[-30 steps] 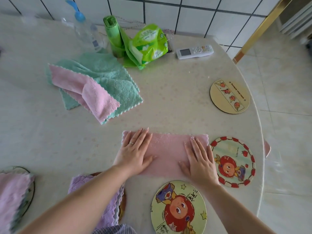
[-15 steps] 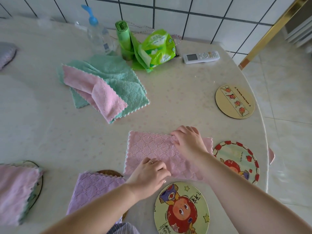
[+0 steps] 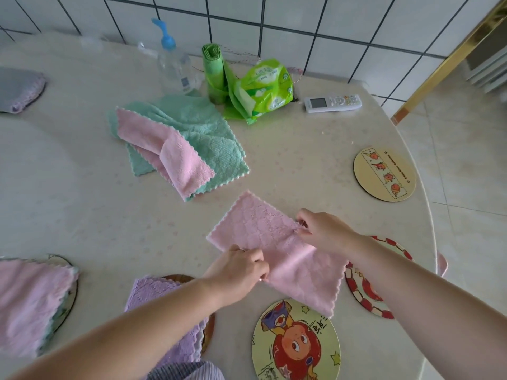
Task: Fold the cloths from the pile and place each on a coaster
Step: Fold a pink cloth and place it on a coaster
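Note:
A pink cloth [image 3: 271,242], folded into a long strip, lies slanted on the table. My left hand [image 3: 241,267] pinches its near edge at the middle. My right hand [image 3: 323,231] pinches the far edge at the middle. The cloth's right end overlaps a red-rimmed coaster [image 3: 367,294]. A cartoon coaster [image 3: 296,344] lies bare below it, and a yellow coaster [image 3: 384,174] lies bare at the right. The pile, a pink cloth [image 3: 164,149] on a green cloth [image 3: 208,135], sits further back. A folded purple cloth [image 3: 162,297] and a folded pink cloth [image 3: 30,303] each cover a coaster at the near left.
At the back stand a pump bottle [image 3: 172,61], a green bag roll [image 3: 214,72], a green tissue pack [image 3: 263,86] and a white remote [image 3: 332,102]. A grey-purple cloth [image 3: 19,89] lies far left. The table's curved edge [image 3: 428,215] runs down the right.
My hands lifted from pressing flat on the strip and moved to its middle, where they now pinch both edges. The strip has turned from level to slanted, its right end nearer me.

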Available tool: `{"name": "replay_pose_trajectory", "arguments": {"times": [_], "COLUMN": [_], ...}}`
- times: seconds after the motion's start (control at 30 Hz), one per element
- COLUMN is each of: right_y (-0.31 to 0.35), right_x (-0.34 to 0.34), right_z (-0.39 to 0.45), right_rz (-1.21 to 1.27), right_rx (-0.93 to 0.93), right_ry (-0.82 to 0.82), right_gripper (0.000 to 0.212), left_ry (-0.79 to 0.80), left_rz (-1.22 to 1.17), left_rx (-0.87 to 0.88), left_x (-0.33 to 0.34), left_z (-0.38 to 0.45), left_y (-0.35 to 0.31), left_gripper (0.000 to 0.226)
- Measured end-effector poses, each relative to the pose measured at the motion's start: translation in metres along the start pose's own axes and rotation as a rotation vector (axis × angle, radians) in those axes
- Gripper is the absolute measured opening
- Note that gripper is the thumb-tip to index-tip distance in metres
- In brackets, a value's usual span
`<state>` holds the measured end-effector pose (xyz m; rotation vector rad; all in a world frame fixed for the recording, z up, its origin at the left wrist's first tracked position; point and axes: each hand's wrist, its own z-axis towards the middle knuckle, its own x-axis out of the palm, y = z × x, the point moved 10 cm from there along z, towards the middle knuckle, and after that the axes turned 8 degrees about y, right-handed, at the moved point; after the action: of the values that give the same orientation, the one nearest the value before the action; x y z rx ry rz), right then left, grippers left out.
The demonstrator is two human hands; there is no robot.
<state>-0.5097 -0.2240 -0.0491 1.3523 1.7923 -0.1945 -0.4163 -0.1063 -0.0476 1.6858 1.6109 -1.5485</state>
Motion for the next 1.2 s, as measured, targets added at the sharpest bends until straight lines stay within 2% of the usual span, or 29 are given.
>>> {"name": "replay_pose_trajectory", "arguments": {"times": [0.1,0.2,0.27,0.37,0.4,0.47,0.57,0.67,0.73,0.8,0.93,1.0,1.1,1.2], "right_y": [-0.015,-0.02,-0.021,-0.024,-0.026,-0.033,-0.043,-0.045,-0.042,-0.035,-0.025,-0.023,-0.019,-0.013], "right_x": [0.008,0.021,0.025,0.039,0.047,0.065,0.085,0.092,0.095,0.098,0.1,0.101,0.111,0.134], "right_z": [-0.016,-0.029,-0.041,-0.06,-0.065,-0.07,-0.077,-0.086,-0.093,-0.1,-0.109,-0.11,-0.112,-0.118], "right_rz": [0.106,0.23,0.457,0.961,1.023,1.029,1.026,1.038,0.959,0.887,0.849,0.883,1.053,1.258], "right_rx": [0.068,0.125,0.166,0.247,0.272,0.339,0.419,0.383,0.341,0.285,0.234,0.225,0.248,0.303], "right_ry": [0.013,0.038,0.032,0.049,0.056,0.044,-0.034,-0.114,-0.142,-0.162,-0.227,-0.249,-0.234,-0.132], "right_gripper": [0.01,0.017,0.02,0.015,0.014,0.015,0.018,0.019,0.018,0.011,0.007,0.007,0.022,0.037], "left_ry": [-0.017,0.005,-0.042,-0.126,-0.128,-0.116,-0.047,-0.076,-0.11,-0.106,-0.059,-0.054,-0.001,0.045], "left_rz": [0.046,0.083,0.097,0.048,0.033,-0.006,-0.084,-0.272,-0.454,-0.618,-0.7,-0.814,-1.007,-0.994], "left_rx": [-0.005,-0.011,0.032,0.027,0.018,-0.008,-0.1,-0.245,-0.334,-0.351,-0.377,-0.426,-0.453,-0.456], "left_x": [-0.015,-0.025,-0.039,-0.052,-0.052,-0.048,-0.027,-0.004,0.009,0.02,0.038,0.045,0.049,0.053], "left_z": [-0.001,0.006,0.011,0.012,0.013,0.013,0.012,-0.004,-0.017,-0.026,-0.037,-0.041,-0.045,-0.051], "left_y": [0.014,0.028,0.031,0.046,0.049,0.047,0.048,0.057,0.062,0.055,0.036,0.034,0.028,0.028], "left_gripper": [0.017,0.016,0.011,0.011,0.011,0.007,0.016,0.017,0.02,0.021,0.03,0.033,0.036,0.049]}}
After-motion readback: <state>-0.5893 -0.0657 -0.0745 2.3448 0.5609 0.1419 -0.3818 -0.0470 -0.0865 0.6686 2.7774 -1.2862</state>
